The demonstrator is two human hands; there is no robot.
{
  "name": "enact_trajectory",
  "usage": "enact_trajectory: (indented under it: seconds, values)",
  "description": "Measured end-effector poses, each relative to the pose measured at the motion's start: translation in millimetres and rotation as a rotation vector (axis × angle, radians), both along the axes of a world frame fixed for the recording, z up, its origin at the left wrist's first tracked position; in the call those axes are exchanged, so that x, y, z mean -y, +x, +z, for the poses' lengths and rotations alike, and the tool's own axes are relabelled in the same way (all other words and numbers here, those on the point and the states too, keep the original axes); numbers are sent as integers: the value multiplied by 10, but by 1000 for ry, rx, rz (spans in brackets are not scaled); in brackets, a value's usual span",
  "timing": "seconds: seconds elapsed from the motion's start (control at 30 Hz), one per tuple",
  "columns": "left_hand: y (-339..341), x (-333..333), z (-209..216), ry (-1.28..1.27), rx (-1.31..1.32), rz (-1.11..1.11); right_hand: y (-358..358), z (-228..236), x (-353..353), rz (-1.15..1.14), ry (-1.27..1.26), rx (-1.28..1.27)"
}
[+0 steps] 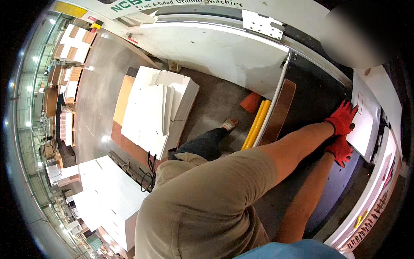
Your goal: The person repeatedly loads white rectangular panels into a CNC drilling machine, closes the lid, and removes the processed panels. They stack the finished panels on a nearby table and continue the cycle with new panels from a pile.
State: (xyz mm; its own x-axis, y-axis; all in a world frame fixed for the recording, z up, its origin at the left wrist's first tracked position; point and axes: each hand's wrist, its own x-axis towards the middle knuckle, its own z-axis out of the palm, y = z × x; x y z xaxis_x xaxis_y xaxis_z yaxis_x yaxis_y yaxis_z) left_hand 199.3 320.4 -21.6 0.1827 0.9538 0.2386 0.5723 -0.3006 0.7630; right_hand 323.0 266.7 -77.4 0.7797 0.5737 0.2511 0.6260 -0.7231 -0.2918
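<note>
My left hand, in a red work glove, lies against the near edge of a white panel, with its fingers spread. Just below it in the view is my right hand, gloved in the same red, with fingers apart and pointing downward by the panel's corner. The two wrists nearly touch. The panel lies in the open bay of a machine, over its dark bed, and a thin red outline shows on its face. Neither palm can be seen.
Near my arms runs the machine's edge, beside yellow bars and an orange object on the floor. White panels lie in a stack behind me, and another white stack stands lower left. Black cables hang between them.
</note>
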Motion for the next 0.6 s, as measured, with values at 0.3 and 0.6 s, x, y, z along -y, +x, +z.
enact_trajectory:
  seconds: [0.3,0.6]
  values:
    - [38,-114,23,182,-143,33,-388,228,128,-68,133,289]
    - [41,-139,63,84,-249,-47,-502,439,191,-21,231,142]
